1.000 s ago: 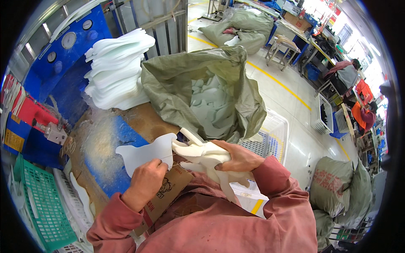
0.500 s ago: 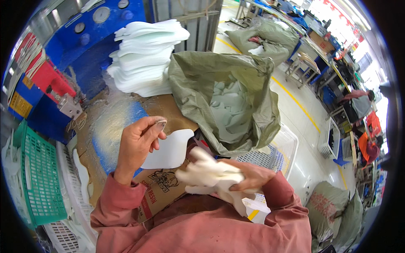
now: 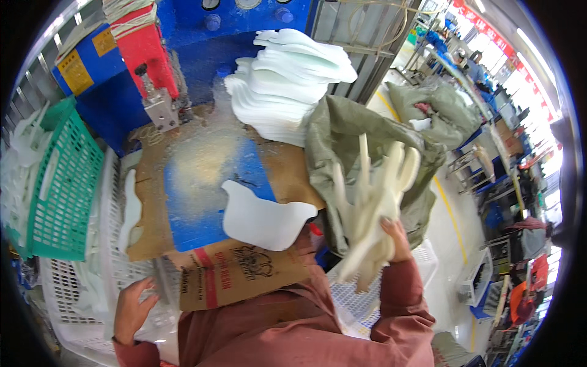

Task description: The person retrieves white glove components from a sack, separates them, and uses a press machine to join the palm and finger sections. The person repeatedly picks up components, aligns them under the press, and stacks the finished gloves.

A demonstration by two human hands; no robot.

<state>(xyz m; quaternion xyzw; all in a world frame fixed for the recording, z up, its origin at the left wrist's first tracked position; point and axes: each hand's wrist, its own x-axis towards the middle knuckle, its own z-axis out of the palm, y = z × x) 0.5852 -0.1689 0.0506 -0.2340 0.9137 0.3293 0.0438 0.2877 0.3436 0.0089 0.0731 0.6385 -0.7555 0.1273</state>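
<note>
My right hand [image 3: 398, 240] grips a bunch of cream-coloured, curved foam-like strips [image 3: 373, 211]. They stick up like fingers in front of the mouth of a big olive woven sack [image 3: 324, 125]. At lower left, my left hand [image 3: 133, 309] has its fingers apart and seems to hold nothing, beside a white plastic basket [image 3: 113, 235]. Between the hands, a flat white shaped piece [image 3: 263, 217] lies partly on a dusty blue sheet [image 3: 183, 229] and over the edge of a printed brown cardboard piece [image 3: 244, 278]. Behind it stands a tall stack of similar white pieces [image 3: 281, 101].
A green basket [image 3: 67, 189] of pale pieces stands at the left. A red machine part with a metal block [image 3: 160, 109] hangs over the work surface at the back left. Under my right arm is a white crate [image 3: 354, 303]. More sacks [image 3: 440, 107] lie farther off.
My right hand has carried the strips up and forward to the sack. My left hand has left its raised pinch, dropping to the lower left with fingers apart. The view has turned left.
</note>
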